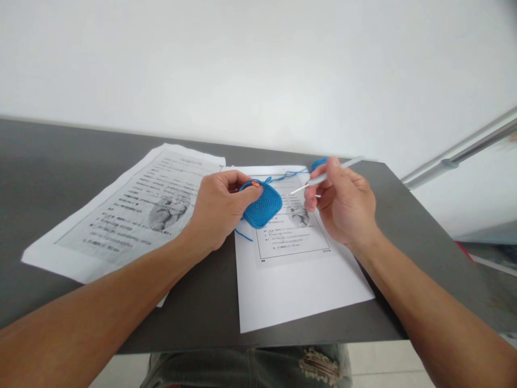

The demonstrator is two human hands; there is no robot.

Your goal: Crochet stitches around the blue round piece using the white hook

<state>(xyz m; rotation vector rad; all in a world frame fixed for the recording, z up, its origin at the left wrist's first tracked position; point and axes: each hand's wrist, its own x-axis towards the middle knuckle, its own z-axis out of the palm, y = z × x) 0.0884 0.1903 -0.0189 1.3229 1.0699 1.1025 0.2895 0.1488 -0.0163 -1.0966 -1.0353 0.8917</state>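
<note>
A blue crocheted piece is held up over the left edge of the right-hand printed sheet, its rounded face, ridged in rings, turned toward the viewer. It is pinched at its upper left edge by the left hand, with the thumb laid across the front and the fingers bent behind, where their exact grip cannot be told. Just beside the thumb tip, a small orange stitch marker is seen at the top edge. A crochet hook with a pale grey handle is pinched between the thumb and fingers of the right hand; its thin tip is pointed toward the piece but is kept apart from it. From the top of the piece, a strand of blue yarn is led across to the right, toward a blue yarn bundle that is partly hidden behind the right hand. A short yarn tail is left hanging below the left hand. To the left, more printed pages are laid on the dark grey table, partly covered by the left forearm.
</note>
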